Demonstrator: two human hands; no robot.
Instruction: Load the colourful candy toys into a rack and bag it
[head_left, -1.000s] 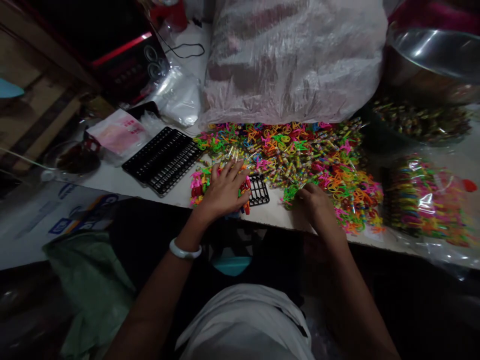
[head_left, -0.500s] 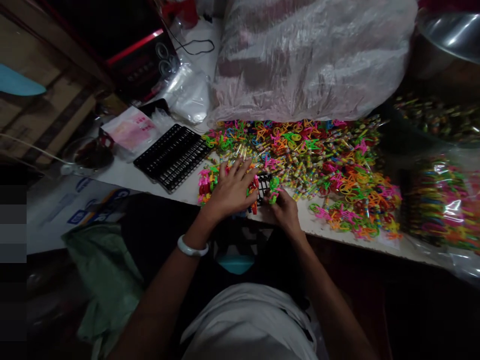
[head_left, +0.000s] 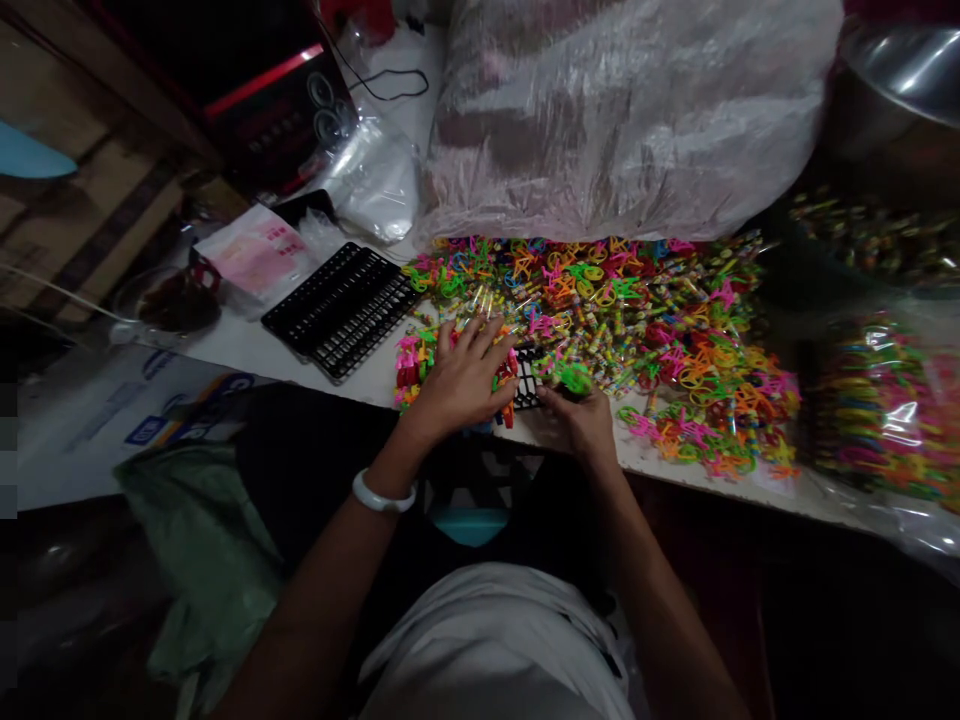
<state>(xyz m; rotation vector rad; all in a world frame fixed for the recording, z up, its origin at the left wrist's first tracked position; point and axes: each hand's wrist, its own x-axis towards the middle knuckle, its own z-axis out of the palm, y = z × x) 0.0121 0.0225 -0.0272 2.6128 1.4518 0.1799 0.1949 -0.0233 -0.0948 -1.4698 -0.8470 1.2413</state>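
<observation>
My left hand (head_left: 461, 382) lies with fingers spread over a row of colourful small plastic pieces (head_left: 409, 370) set on a black grid rack. To its right, a bare stretch of the black grid rack (head_left: 527, 378) shows at the table's front edge. My right hand (head_left: 585, 420) is closed on a bright green plastic piece (head_left: 574, 377), just right of the rack. Its exact shape is blurred. Behind both hands spreads a big heap of colourful plastic pieces and small wrapped tubes (head_left: 607, 330).
Black racks (head_left: 341, 310) lie stacked at left, near a pink-and-white packet (head_left: 259, 255) and clear plastic bags (head_left: 379, 185). A large plastic-wrapped bundle (head_left: 630, 120) stands behind the heap. At right sits a clear bag of colourful pieces (head_left: 885, 400), with a metal bowl (head_left: 911, 70) beyond.
My right hand has shifted slightly to the right, carrying the green piece away from the rack's bare stretch. My left hand has stayed on the filled row.
</observation>
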